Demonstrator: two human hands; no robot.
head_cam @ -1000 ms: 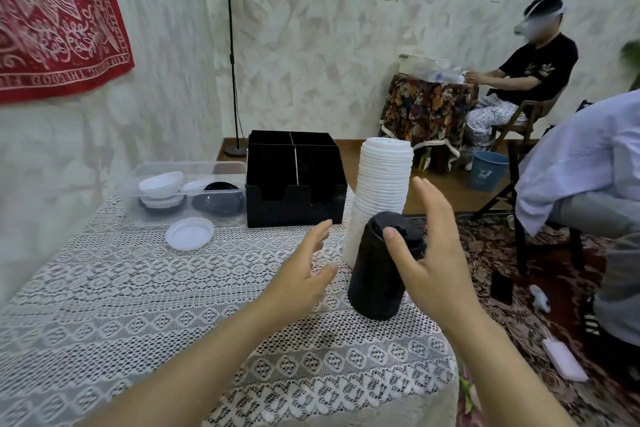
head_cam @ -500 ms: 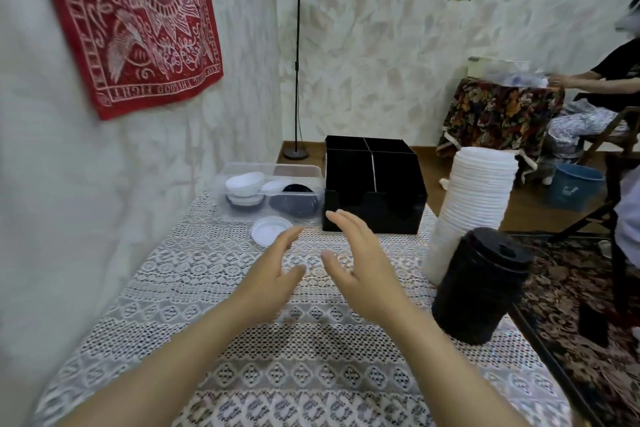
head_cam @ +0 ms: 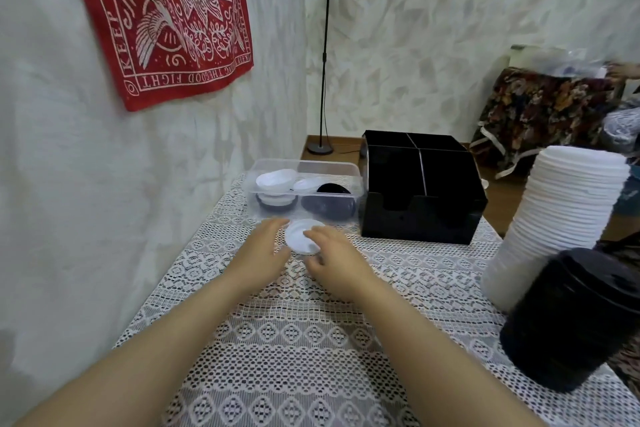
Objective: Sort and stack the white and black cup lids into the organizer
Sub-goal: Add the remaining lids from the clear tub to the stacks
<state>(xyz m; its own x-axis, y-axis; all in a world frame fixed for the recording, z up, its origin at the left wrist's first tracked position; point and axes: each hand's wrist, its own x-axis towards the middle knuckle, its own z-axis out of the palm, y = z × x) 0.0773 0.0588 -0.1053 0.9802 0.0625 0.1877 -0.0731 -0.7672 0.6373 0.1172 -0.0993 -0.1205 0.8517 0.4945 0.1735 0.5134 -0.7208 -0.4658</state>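
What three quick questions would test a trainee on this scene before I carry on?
1. True or false: the loose white lid lies inside the clear bin.
2. Which stack stands nearer the camera? A: white stack. B: black stack.
3. Fill in: the organizer shows ___ compartments.

Key
1. False: it lies on the table in front of the bin, with the left hand and right hand at it.
2. B.
3. Four.
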